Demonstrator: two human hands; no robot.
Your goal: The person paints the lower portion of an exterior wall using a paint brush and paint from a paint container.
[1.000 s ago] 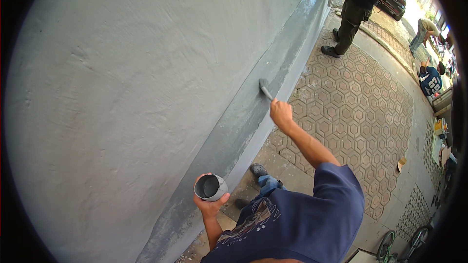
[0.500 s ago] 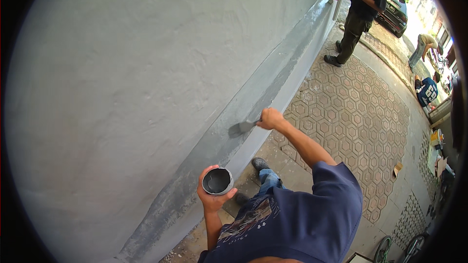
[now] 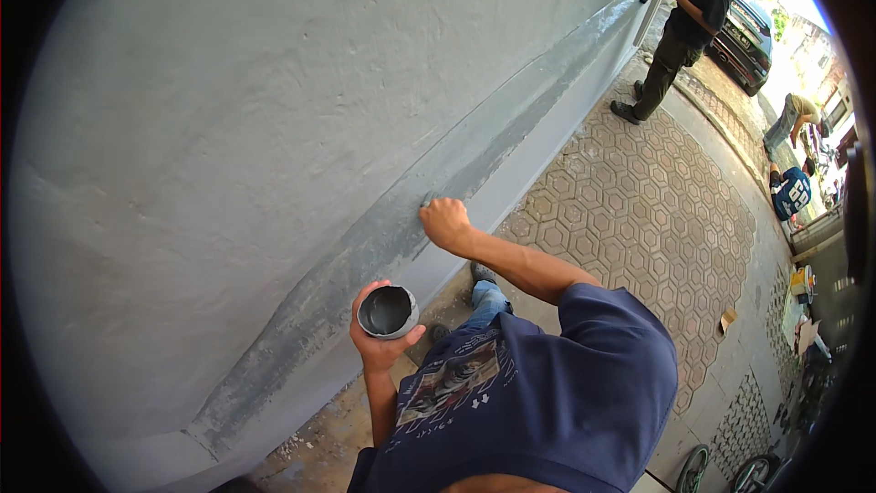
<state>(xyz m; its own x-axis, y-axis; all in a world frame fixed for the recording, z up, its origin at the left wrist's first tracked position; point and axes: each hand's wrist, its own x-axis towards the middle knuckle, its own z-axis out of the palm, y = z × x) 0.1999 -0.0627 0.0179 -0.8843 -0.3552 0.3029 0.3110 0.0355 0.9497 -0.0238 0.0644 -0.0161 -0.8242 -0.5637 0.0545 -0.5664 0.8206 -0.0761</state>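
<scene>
My left hand (image 3: 372, 342) is wrapped round a rough-rimmed grey cup (image 3: 412, 318) in front of my chest. Dark grey paint (image 3: 383, 310) lies inside it. My right arm stretches toward the wall, and my right hand (image 3: 445, 225) is closed round a paint brush. Only a small grey bit of the brush (image 3: 428, 199) shows past the knuckles; whether its bristles touch the wall is hidden. Behind the hand runs a darker grey painted band (image 3: 365, 256) along the lower wall, patchy toward its near left end.
A pale grey wall (image 3: 228, 128) fills the left side. Hexagonal paving (image 3: 657, 237) lies to the right. At the far end a person in black (image 3: 684, 32) stands by the wall; a dark car (image 3: 744, 41) is behind. Two more people (image 3: 792, 192) bend or crouch at the far right.
My right hand has moved left and slightly up along the band, turning so that the brush is now mostly hidden. The cup has shifted a little left and up in view.
</scene>
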